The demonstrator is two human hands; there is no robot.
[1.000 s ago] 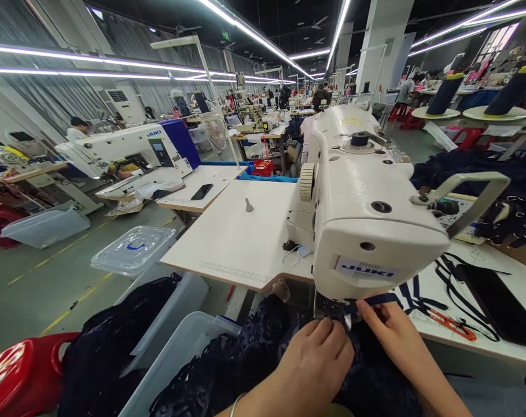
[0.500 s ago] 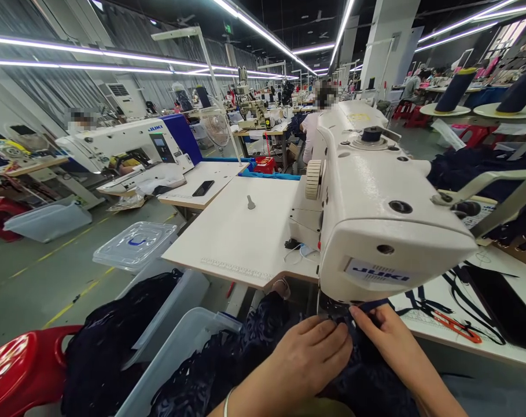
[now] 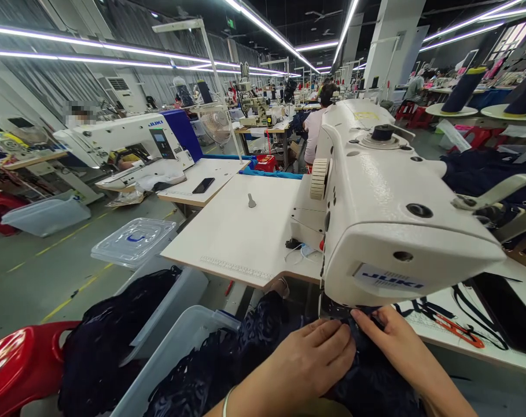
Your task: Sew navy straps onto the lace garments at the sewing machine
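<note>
A white sewing machine [image 3: 401,231] marked JUKI stands right in front of me. Just below its head, my left hand [image 3: 319,359] is closed with its fingers bent over dark navy lace fabric [image 3: 263,324]. Close by on the right, my right hand [image 3: 393,339] pinches an edge of the same fabric between thumb and fingers. The fabric hangs down across my lap and over a clear plastic bin [image 3: 180,341]. Around the needle the machine head and my fingers hide most of the work.
An orange-handled thread snipper [image 3: 460,330] and dark straps lie on the table at right, beside a black flat device [image 3: 508,313]. The white tabletop [image 3: 228,231] holds a small grey piece [image 3: 251,201]. A red stool [image 3: 24,365] and navy piles [image 3: 110,341] stand left. A co-worker [image 3: 317,124] sits ahead.
The view has shifted slightly, so the machine appears larger and further right. Both hands stay close together at the fabric, and the navy strip by my right fingers shows less.
</note>
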